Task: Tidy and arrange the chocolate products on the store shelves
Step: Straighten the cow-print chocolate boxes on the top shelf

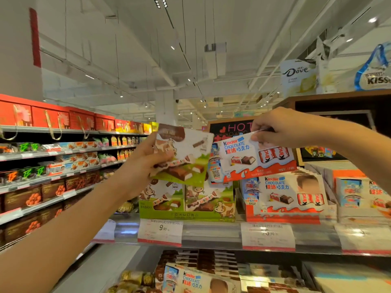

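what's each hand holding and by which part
Left hand grips the green-and-white cow-print chocolate box by its left edge; right hand pinches the white-and-red Kinder box at its top edge.

A flat cow-print chocolate box [186, 157], white, brown and green, is held up tilted above its green shelf tray [186, 216]. Just beside it on the right, a white-and-red Kinder Chocolate box [249, 159] is held slanted by its top edge, above the stacked Kinder boxes [289, 193].

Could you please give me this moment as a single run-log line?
left hand: holds cow-print chocolate box | right hand: pinches Kinder box by top edge | both boxes raised above shelf trays | phase: sorting
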Demonstrator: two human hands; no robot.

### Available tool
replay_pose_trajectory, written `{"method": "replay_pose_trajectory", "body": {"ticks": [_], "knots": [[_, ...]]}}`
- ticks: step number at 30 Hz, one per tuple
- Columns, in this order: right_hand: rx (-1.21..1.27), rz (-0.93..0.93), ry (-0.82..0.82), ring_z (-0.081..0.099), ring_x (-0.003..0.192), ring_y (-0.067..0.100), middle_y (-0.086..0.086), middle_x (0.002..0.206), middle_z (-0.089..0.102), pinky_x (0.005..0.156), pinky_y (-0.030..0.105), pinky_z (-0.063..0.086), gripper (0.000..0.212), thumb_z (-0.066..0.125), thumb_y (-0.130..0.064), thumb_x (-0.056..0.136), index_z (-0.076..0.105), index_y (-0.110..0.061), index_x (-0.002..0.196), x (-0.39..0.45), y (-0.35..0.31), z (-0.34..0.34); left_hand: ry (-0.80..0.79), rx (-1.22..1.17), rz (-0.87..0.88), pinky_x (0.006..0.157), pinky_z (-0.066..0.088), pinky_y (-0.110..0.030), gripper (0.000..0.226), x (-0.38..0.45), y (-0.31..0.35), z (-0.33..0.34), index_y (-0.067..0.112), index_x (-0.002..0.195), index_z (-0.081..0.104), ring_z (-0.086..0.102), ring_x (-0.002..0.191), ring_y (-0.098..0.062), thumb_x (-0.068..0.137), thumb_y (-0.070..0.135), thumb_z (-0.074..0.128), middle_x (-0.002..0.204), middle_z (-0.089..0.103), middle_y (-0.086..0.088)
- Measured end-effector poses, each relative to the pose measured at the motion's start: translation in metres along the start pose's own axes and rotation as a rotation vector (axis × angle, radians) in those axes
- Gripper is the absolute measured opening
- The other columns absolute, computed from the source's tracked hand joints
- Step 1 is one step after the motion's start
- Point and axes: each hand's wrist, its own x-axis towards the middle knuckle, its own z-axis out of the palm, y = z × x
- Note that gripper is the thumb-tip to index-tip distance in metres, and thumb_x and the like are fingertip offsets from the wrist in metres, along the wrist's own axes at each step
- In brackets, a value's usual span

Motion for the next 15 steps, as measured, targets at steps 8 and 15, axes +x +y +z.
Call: {"method": "replay_pose_trajectory", "body": {"ticks": [8,15], "knots": [[0.055,0.041,-0.042,0.060,0.075,0.009,-0.002,0.091,0.064,0.060,0.025,0.046,0.013,0.049,-0.034,0.093,0.054,-0.023,0.092,0.006,0.009,0.004,0.059,0.320,0.139,0.072,0.055,-0.021,0.034,-0.012,-0.024,0.019,0.017,0.101,0.059,0.068,0.089,-0.011,0.079,-0.008,0.062,0.091,0.073,0.007],[0.067,0.037,-0.007,0.057,0.072,0.008,-0.003,0.085,0.062,0.059,0.026,0.043,0.015,0.050,-0.033,0.093,0.057,-0.020,0.093,0.006,0.012,-0.004,0.059,0.757,0.173,0.077,0.051,-0.018,0.040,-0.015,-0.036,0.031,0.038,0.090,0.052,0.063,0.084,0.004,0.072,0.012,0.077,0.086,0.065,0.020]]}}
